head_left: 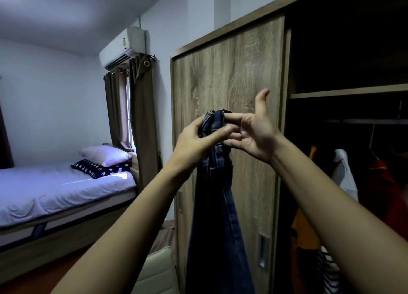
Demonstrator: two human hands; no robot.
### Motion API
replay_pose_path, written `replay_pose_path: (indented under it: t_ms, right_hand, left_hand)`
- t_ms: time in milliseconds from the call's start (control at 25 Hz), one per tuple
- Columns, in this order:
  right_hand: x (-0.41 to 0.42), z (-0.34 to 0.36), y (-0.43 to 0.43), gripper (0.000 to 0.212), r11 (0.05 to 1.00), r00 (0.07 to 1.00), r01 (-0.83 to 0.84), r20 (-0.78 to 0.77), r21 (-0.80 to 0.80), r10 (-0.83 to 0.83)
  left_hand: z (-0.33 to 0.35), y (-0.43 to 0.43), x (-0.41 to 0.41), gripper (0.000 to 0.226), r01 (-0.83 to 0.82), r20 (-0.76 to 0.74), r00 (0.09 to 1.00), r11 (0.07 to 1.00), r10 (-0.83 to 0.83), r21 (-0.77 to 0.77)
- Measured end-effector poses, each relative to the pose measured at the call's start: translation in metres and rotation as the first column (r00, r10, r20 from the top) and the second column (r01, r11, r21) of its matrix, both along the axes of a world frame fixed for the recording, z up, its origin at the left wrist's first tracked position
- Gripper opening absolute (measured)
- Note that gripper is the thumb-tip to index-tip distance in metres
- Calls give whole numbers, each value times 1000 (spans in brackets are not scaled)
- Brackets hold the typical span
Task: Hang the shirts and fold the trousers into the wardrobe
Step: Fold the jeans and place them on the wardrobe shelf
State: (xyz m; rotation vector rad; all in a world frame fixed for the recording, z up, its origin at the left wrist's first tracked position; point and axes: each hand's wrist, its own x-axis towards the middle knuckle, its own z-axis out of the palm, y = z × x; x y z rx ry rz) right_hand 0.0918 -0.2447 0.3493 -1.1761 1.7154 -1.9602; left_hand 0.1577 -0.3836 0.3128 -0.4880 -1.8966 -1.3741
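No text legible; air conditioner [123, 47] sticker [125, 41] too blurred.

You have one view, from the wide-angle camera on your head, facing forward and roughly level at the wardrobe's closed sliding door [227, 108], which stands near. Your forearms rise from the bottom corners and meet mid-frame close to the lens, so your left hand [196, 137] and right hand [256, 132] show large where they meet at the top of the trousers [216, 205]. The wide lens also takes in the bed [55, 190] off to the left and the open wardrobe bay [344, 108] at the right edge.
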Motion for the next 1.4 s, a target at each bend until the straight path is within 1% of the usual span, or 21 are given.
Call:
replay_pose_path:
  t_ms: [120, 200, 240, 280, 320, 360, 440, 520, 600, 680, 760, 800, 840, 880, 920, 1000, 1080, 1160, 1280, 1320, 1400]
  right_hand:
    - [-2, -5, 9, 108, 983, 985, -172, 23, -61, 173]
    - [-13, -13, 7, 74, 990, 989, 14, -141, -142, -34]
    - [-20, -17, 6, 55, 956, 923, 220, -276, -196, -269]
    - [-29, -21, 7, 52, 853, 769, 429, -376, -296, -517]
    - [-34, -24, 9, 58, 777, 663, 531, -405, -339, -630]
    - [-34, -23, 11, 64, 784, 670, 524, -407, -333, -621]
    - [-29, -14, 9, 51, 852, 714, 447, -465, -272, -523]
    - [-19, 1, 1, 42, 819, 622, 497, -540, -287, -566]
    - [-13, 10, -6, 44, 766, 562, 534, -526, -358, -638]
    - [-17, 9, -11, 42, 737, 543, 555, -503, -386, -672]
    - [-17, 7, -10, 39, 726, 517, 569, -519, -387, -681]
    - [-15, 8, -8, 39, 736, 514, 564, -537, -375, -668]
    - [-14, 9, -8, 40, 737, 499, 573, -561, -358, -661]
    - [-13, 13, -7, 40, 735, 490, 576, -569, -359, -661]
    - [-11, 17, -5, 40, 714, 468, 590, -561, -378, -683]
    - [-9, 30, -1, 40, 667, 440, 602, -515, -439, -736]
    - [-10, 43, 8, 41, 630, 415, 621, -487, -465, -769]
    - [-12, 57, 18, 44, 631, 414, 657, -502, -413, -760]
    - [-26, 68, 34, 65, 635, 492, 738, -463, -226, -737]
    - [-28, 61, 41, 80, 637, 552, 764, -407, -104, -728]
    - [-16, 47, 58, 120, 772, 761, 630, -260, 84, -594]
  left_hand:
    - [8, 0, -2, 21, -124, -96, 988, 992, 123, -8]
    - [22, 4, -1, 20, -121, -90, 988, 990, 128, 74]
    - [28, 4, 1, 24, -85, -89, 991, 990, 95, 116]
    - [32, 2, 3, 29, -51, -91, 994, 988, 66, 149]
    - [34, -3, 6, 33, -18, -99, 994, 987, 34, 159]
    - [35, -9, 9, 33, 22, -105, 994, 988, -5, 153]
    - [38, -26, 12, 31, 116, -106, 990, 973, -97, 199]
    - [40, -39, 11, 38, 77, -91, 994, 963, -55, 257]
    - [34, -39, 11, 45, 23, -58, 998, 955, -6, 296]
    - [19, -32, 12, 54, -170, -43, 983, 979, 176, 114]
    - [8, -34, 10, 63, -514, -96, 858, 848, 505, -132]
    - [7, -39, 8, 60, -573, -130, 819, 804, 558, -156]
    - [7, -47, 6, 51, -561, -138, 827, 817, 545, -133]
    - [6, -54, 6, 43, -469, -129, 880, 880, 457, -75]
    - [4, -57, 6, 38, -327, -108, 939, 945, 327, 18]
    - [-28, -56, 1, 27, -47, -19, 999, 987, 50, 153]
    - [-81, -38, -3, 17, -39, 137, 990, 988, 18, 149]
    - [-107, -26, -3, 15, -12, 166, 985, 962, -35, 272]
    - [-94, -15, 2, 21, 191, 63, 968, 875, -244, 445]
    - [-85, -8, 3, 18, 240, 38, 957, 858, -288, 455]
    - [-74, 4, -3, 13, 240, 22, 958, 838, -287, 490]
